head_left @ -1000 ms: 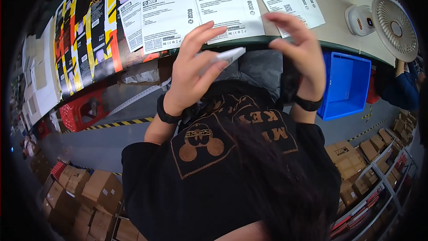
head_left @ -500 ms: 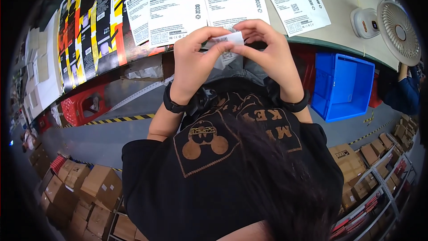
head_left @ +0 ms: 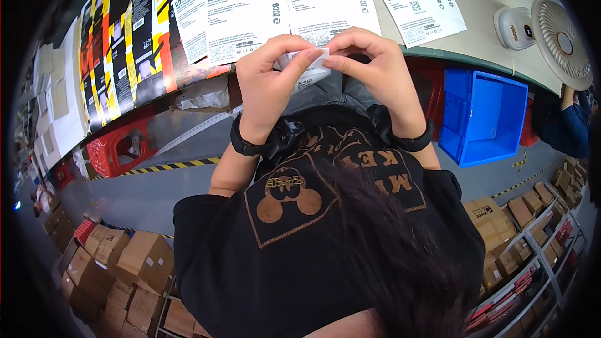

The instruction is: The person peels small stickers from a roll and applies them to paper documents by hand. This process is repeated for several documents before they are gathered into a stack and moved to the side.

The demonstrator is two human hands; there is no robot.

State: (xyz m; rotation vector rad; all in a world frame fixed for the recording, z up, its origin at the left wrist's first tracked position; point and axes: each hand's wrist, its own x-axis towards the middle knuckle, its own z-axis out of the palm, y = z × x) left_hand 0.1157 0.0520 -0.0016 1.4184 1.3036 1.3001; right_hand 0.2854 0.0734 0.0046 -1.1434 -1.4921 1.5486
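Above the desk (head_left: 488, 6) edge, both hands met on one small white label (head_left: 305, 70), held in the air just short of the printed sheets. The left hand (head_left: 270, 84) pinched the label's left end between thumb and fingertips; the right hand (head_left: 375, 69) pinched its upper right edge, fingers curled. The label appeared thin, flat and flexible, matt white with small dark print, probably paper on a backing. Judged from this hold, the work called for light, even pressure at the edges, keeping fingertips off any adhesive face and avoiding a crease. Several white printed sheets (head_left: 325, 0) lay flat on the pale desk, with glossy black, yellow and red printed cards (head_left: 131, 44) to the left. A rigid blue plastic bin (head_left: 485, 116) stood below the desk, and a white fan (head_left: 560, 40) at the right.
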